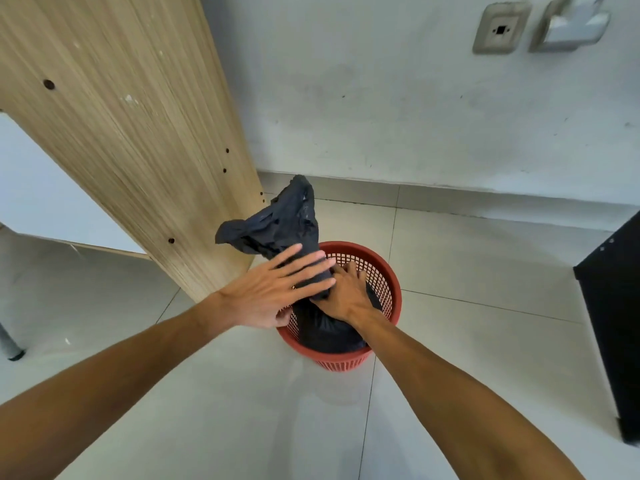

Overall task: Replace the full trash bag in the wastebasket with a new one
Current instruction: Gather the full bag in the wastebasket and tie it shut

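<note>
At the centre of the frame we see a round red plastic mesh wastebasket [386, 289] standing on the pale tiled floor [485, 341], just beside a light wooden panel [131, 126] that fills the upper left. Inside it sits a full black plastic trash bag [325, 330], its gathered top [277, 220] rising above the rim towards the panel. Our right hand [346, 296] grasps the bag's twisted neck, fingers curled round it. Our left hand [273, 289] lies released, fingers straight and spread, resting on the neck. A white wall [415, 98] with a grey socket plate [500, 29] fills the upper right.
</note>
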`<state>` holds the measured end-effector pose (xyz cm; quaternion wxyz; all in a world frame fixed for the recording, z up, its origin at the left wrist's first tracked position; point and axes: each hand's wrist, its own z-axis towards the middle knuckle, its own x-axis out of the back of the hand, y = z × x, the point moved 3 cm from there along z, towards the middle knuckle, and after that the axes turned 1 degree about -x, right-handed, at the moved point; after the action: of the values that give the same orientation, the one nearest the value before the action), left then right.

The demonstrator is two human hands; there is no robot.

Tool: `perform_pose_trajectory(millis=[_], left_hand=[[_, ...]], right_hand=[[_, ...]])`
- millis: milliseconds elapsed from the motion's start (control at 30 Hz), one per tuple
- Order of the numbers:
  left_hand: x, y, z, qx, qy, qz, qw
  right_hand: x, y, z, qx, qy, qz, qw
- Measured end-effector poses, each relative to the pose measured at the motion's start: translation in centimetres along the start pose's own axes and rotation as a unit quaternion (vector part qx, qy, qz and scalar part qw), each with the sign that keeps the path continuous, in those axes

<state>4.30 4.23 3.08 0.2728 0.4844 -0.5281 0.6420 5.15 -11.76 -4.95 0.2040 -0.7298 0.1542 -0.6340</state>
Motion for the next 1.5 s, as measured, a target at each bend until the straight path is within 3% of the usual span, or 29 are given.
perform_pose_trajectory(millis=[200, 400, 567, 733, 933, 1067, 1233, 1400, 1500], left_hand=[[-3.3, -0.7, 5.0, 0.085, -0.159, -0.03, 0.983], [-4.8, -0.6, 5.4, 0.089, -0.147, -0.012, 0.985], [-5.7, 0.2, 4.8, 0.077, -0.173, 0.069, 0.979], [-4.4, -0.3, 5.2, 0.093, -0.123, 0.022, 0.988], [-2.9, -1.5, 4.2, 0.084, -0.15, 0.025, 0.985], [-2.2, -4.1, 1.3, 0.122, -0.138, -0.004, 0.983], [-1.8, -5.6, -1.6, 0.187, -0.213, 0.079, 0.956], [-1.9, -5.0, -2.1, 0.252, -0.215, 0.01, 0.943], [-1.3, -5.3, -1.6, 0.337, -0.191, -0.122, 0.914]], right_hand=[[0.3, -0.1, -0.7, 0.027, -0.064, -0.018, 0.997], [1.1, 1.6, -1.9, 0.037, -0.083, -0.026, 0.996], [0.8, 2.4, -3.7, 0.051, -0.118, -0.112, 0.985], [-0.2, -0.6, -4.0, 0.024, -0.045, -0.073, 0.996], [-0.7, -0.3, -3.4, -0.017, 0.002, -0.05, 0.999], [0.0, 0.9, -3.3, -0.003, -0.01, -0.055, 0.998], [-0.2, 1.4, -3.7, 0.018, -0.006, -0.058, 0.998], [-0.2, 0.5, -4.0, 0.013, 0.005, -0.053, 0.999], [0.5, -0.5, -3.7, 0.006, 0.046, 0.029, 0.999]])
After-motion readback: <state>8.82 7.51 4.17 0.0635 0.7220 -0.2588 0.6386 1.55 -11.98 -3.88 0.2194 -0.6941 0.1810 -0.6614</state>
